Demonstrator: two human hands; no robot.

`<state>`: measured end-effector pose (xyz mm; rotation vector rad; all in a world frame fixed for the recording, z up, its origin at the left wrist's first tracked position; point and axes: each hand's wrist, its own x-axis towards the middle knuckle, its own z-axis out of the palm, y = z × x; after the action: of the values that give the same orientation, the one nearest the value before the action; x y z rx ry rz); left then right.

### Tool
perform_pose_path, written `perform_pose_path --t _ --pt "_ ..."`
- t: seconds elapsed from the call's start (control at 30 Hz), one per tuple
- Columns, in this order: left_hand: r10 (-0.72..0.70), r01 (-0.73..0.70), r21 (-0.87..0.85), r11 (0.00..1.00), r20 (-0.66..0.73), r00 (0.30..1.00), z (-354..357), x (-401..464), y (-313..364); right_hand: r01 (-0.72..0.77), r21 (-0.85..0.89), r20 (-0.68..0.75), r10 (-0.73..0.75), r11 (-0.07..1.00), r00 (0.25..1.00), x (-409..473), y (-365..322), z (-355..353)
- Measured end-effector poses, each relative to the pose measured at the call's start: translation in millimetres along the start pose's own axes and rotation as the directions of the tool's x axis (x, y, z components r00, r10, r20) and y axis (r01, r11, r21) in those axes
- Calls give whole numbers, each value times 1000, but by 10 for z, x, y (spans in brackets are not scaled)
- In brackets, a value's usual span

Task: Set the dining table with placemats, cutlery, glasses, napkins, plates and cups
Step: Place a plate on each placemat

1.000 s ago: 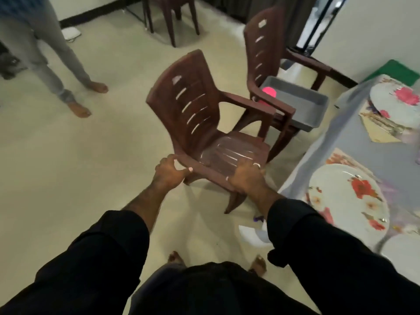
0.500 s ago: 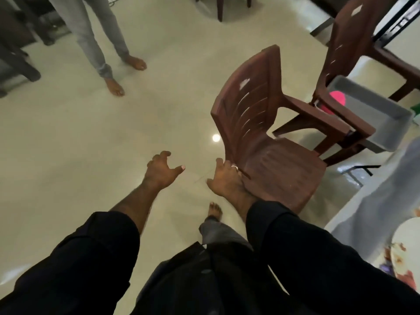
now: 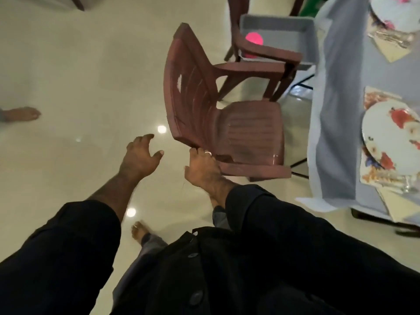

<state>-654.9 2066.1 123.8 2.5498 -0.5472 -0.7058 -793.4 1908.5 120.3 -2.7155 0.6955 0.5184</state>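
Clearly the right hand (image 3: 203, 168) has its fingers curled round the near side rim of the chair (image 3: 227, 123), just where seat and back meet, while the left hand (image 3: 141, 155) hangs free over the floor (image 3: 68, 76) with fingers spread and loosely bent, holding nothing. With its seat turned toward the bench (image 3: 334, 133), the chair stands just beside the bench's long edge. Behind it a second chair (image 3: 261, 53) carries a grey tray (image 3: 309, 30) with something pink (image 3: 254, 38) in it. On the bench, near that long edge, a flowered plate (image 3: 391, 137) lies on a placemat (image 3: 375, 96), with a glass (image 3: 409, 185) and a pale napkin (image 3: 395, 208) toward the near corner; a second plate (image 3: 395, 12) with cutlery (image 3: 393, 38) lies toward the far end. So the settings look largely laid, and the step in hand seems to be seating, not tableware: the chair is being placed at the setting. Next, I judge, the chair needs squaring to the plate and easing in toward the edge, probably with both hands, without snagging the hanging cloth (image 3: 329, 110) or knocking the other chair. No cups show, so those may remain.
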Motion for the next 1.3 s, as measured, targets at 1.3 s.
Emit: perform_pose_path --t 1.3 --pt "244 -263 169 950 126 962 -3519 5828 -212 -313 253 -131 353 915 926 5518 -1870 -2309"
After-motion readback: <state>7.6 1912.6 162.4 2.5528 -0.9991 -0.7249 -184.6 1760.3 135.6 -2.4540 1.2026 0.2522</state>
